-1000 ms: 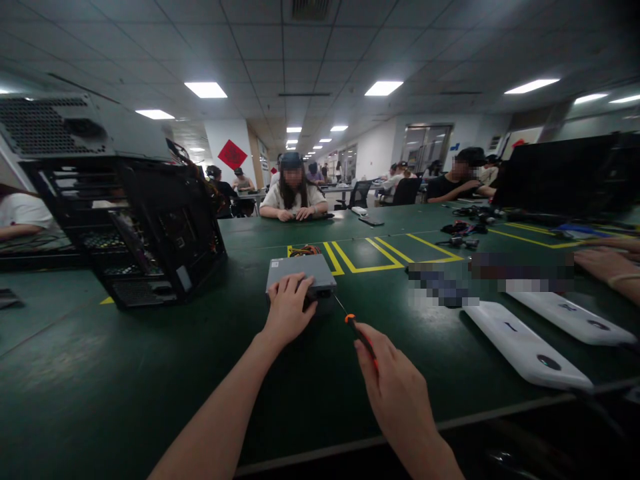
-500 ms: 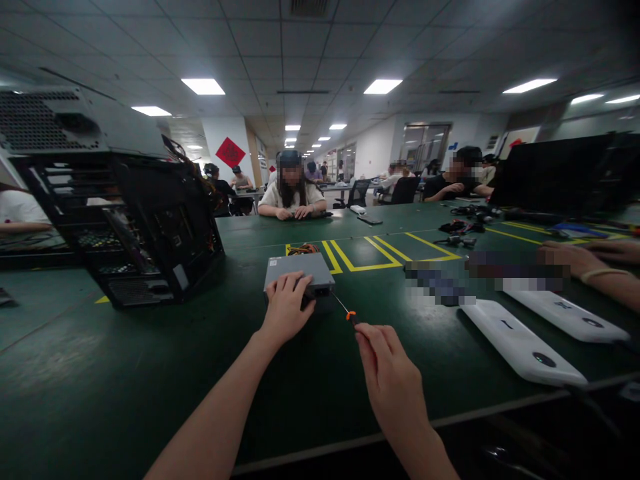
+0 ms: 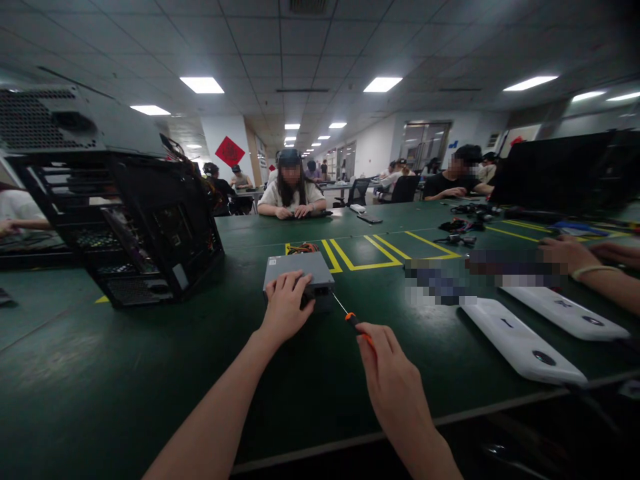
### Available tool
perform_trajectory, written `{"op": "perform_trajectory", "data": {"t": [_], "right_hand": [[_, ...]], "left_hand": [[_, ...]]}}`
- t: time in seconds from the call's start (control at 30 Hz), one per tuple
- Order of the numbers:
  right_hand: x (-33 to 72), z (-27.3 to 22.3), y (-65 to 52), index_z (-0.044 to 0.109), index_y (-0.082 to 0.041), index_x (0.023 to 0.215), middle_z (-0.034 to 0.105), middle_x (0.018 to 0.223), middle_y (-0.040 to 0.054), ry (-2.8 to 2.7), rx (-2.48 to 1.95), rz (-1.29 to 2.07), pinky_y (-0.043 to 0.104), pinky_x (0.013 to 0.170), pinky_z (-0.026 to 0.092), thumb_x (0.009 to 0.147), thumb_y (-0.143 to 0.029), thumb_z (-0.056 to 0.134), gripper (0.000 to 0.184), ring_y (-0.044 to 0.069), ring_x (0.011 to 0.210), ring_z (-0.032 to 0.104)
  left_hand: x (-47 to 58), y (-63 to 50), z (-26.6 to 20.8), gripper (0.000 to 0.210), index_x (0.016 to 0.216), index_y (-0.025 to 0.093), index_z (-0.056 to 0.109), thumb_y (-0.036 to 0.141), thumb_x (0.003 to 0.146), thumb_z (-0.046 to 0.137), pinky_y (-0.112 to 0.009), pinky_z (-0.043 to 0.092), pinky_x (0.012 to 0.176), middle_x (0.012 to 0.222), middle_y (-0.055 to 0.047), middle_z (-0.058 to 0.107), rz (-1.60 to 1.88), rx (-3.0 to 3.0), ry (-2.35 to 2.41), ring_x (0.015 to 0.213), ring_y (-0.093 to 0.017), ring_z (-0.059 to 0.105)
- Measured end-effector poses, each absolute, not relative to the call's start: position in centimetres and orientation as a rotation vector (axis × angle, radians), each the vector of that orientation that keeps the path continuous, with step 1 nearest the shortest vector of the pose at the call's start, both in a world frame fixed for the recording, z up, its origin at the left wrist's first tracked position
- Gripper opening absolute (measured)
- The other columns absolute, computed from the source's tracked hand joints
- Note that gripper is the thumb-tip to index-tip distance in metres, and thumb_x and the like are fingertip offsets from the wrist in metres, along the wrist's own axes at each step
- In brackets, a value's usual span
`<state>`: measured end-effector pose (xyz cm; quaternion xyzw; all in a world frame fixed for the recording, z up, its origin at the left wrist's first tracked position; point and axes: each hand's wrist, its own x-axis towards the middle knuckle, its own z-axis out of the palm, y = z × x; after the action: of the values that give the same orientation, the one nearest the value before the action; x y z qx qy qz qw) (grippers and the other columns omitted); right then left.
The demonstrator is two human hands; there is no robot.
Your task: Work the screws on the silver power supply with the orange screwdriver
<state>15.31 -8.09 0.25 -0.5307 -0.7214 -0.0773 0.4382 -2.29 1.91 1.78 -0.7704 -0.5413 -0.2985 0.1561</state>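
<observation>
A grey metal power supply unit (image 3: 280, 265) lies on the green table in front of me, its bundle of coloured cables (image 3: 303, 249) at the far side. My left hand (image 3: 287, 300) grips it, fingers over the top and thumb down against the near face. In my right hand (image 3: 393, 363) is a screwdriver (image 3: 351, 320) with a black and orange handle, held in closed fingers. Its thin shaft slants up and left to the unit's near right corner. Whether the tip sits in a screw is too small to tell.
An open black computer case (image 3: 165, 227) stands at left, with another power supply (image 3: 95, 123) on top. Two white devices (image 3: 520, 340) lie at right, near a co-worker's hands (image 3: 565, 255). Cables (image 3: 457, 227) and a dark monitor (image 3: 555, 173) are farther back. Another person sits opposite.
More of the screwdriver's handle shows beyond my right fingers, which have shifted slightly. My left hand and the power supply stay in place. The co-worker's hand at right has moved a little.
</observation>
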Motion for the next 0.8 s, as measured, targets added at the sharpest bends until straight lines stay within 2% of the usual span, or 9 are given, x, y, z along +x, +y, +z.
{"op": "perform_trajectory", "data": {"t": [0.13, 0.23, 0.4, 0.5, 0.6, 0.7, 0.8], "right_hand": [[14.6, -0.3, -8.6, 0.046, -0.013, 0.11, 0.046, 0.115, 0.0196, -1.822, -1.257, -0.199, 0.028, 0.056, 0.055, 0.091, -0.025, 0.029, 0.028, 0.019, 0.08, 0.063], [14.2, -0.3, -8.6, 0.045, -0.014, 0.112, 0.05, 0.109, 0.0169, -1.832, -1.233, -0.22, 0.027, 0.056, 0.054, 0.091, -0.021, 0.027, 0.028, 0.017, 0.079, 0.063], [15.3, 0.0, -8.0, 0.053, -0.02, 0.105, 0.058, 0.087, 0.0071, -1.816, -1.367, -0.263, 0.023, 0.049, 0.05, 0.093, -0.028, 0.029, 0.028, 0.014, 0.06, 0.061], [15.5, -0.1, -8.1, 0.054, -0.017, 0.102, 0.057, 0.096, 0.0105, -1.811, -1.366, -0.235, 0.026, 0.05, 0.051, 0.093, -0.03, 0.029, 0.03, 0.015, 0.062, 0.062], [14.8, -0.1, -8.5, 0.05, -0.014, 0.106, 0.049, 0.111, 0.0171, -1.824, -1.297, -0.234, 0.028, 0.055, 0.054, 0.091, -0.027, 0.03, 0.028, 0.017, 0.075, 0.063], [14.3, 0.0, -8.5, 0.048, -0.013, 0.108, 0.049, 0.108, 0.0164, -1.855, -1.226, -0.253, 0.028, 0.058, 0.054, 0.091, -0.021, 0.027, 0.028, 0.018, 0.081, 0.062], [14.8, 0.3, -8.2, 0.049, -0.017, 0.11, 0.055, 0.099, 0.0119, -1.835, -1.275, -0.274, 0.026, 0.053, 0.053, 0.093, -0.024, 0.029, 0.027, 0.017, 0.073, 0.063]], "left_hand": [[-2.3, 1.9, 1.7, 0.046, 0.119, 0.027, 0.048, 0.03, 0.074, 0.056, -0.044, 0.028, 0.093, 0.125, -0.006, 0.049, -0.855, -2.206, -1.546, 0.115, -0.026, 0.039], [-2.3, 1.9, 1.7, 0.046, 0.119, 0.026, 0.047, 0.03, 0.074, 0.056, -0.043, 0.028, 0.093, 0.125, -0.006, 0.049, -0.853, -2.208, -1.549, 0.115, -0.025, 0.039], [-2.4, 1.9, 1.7, 0.046, 0.119, 0.026, 0.047, 0.03, 0.074, 0.055, -0.043, 0.027, 0.093, 0.126, -0.006, 0.049, -0.845, -2.211, -1.546, 0.115, -0.025, 0.039], [-2.4, 2.0, 1.7, 0.046, 0.119, 0.026, 0.047, 0.03, 0.074, 0.055, -0.043, 0.028, 0.092, 0.126, -0.006, 0.049, -0.847, -2.211, -1.544, 0.115, -0.026, 0.039], [-2.3, 2.0, 1.7, 0.047, 0.119, 0.025, 0.047, 0.03, 0.074, 0.056, -0.043, 0.028, 0.092, 0.125, -0.007, 0.049, -0.845, -2.21, -1.539, 0.114, -0.026, 0.039], [-2.3, 2.0, 1.7, 0.047, 0.119, 0.025, 0.047, 0.03, 0.073, 0.056, -0.043, 0.028, 0.092, 0.124, -0.007, 0.05, -0.847, -2.204, -1.529, 0.114, -0.025, 0.04], [-2.3, 2.0, 1.7, 0.047, 0.119, 0.025, 0.047, 0.03, 0.073, 0.056, -0.043, 0.028, 0.092, 0.125, -0.007, 0.049, -0.847, -2.203, -1.524, 0.114, -0.025, 0.039]]}}
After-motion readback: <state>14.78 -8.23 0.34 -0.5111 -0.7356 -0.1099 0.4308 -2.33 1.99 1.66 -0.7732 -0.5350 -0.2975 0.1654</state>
